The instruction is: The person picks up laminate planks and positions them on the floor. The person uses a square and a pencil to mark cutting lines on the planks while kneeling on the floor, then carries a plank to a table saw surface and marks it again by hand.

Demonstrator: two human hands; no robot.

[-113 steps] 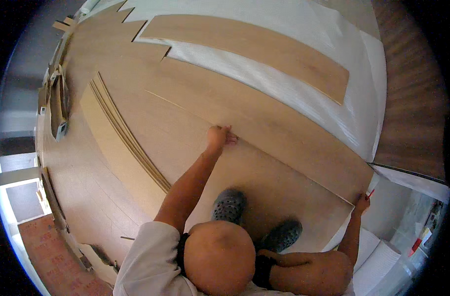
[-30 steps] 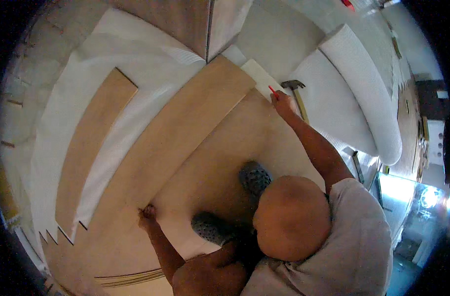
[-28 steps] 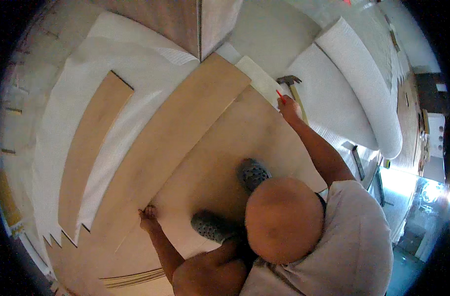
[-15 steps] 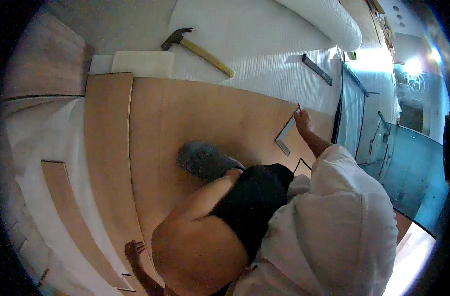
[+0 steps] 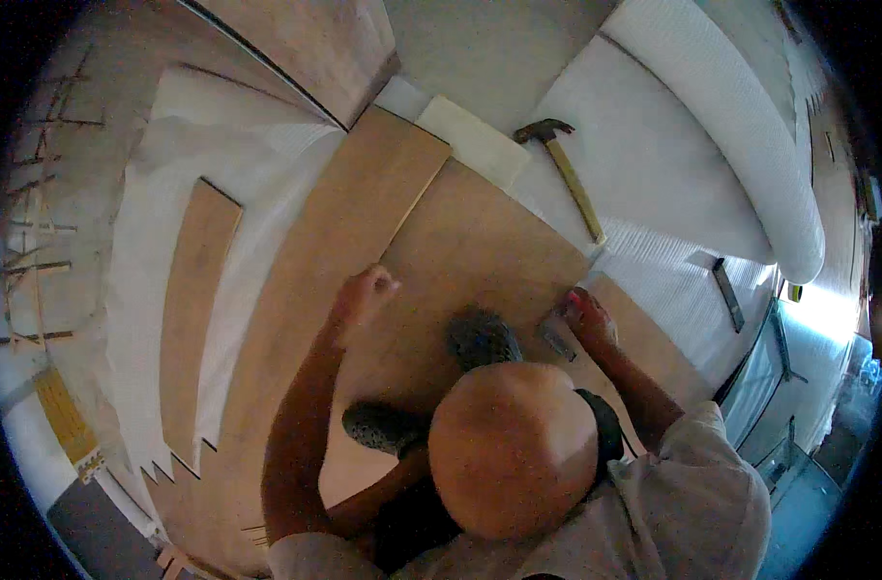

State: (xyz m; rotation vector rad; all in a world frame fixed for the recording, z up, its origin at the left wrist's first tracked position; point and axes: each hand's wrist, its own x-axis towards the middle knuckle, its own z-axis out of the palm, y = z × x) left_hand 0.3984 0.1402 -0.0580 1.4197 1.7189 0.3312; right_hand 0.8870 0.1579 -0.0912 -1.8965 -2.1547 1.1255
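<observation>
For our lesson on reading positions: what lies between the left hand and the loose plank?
Going outward from the left hand, the head view shows a laid plank, then white sheet beside the loose plank.

Left hand [image 5: 369, 290]: fingers curled, over the floor planks [image 5: 339, 208]
Right hand [image 5: 592, 323]: around a blurred red thing [image 5: 575, 302]
Square [image 5: 557, 341]: blurred, just beside the right hand
Hammer [image 5: 573, 188]: lying on white foam [image 5: 654, 164]
Shoes [image 5: 483, 338]: on the planks

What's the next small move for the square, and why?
Probably bring the square to the long plank: the right hand is at the square, which sits apart from that plank, while the left hand is by the plank's edge.
</observation>
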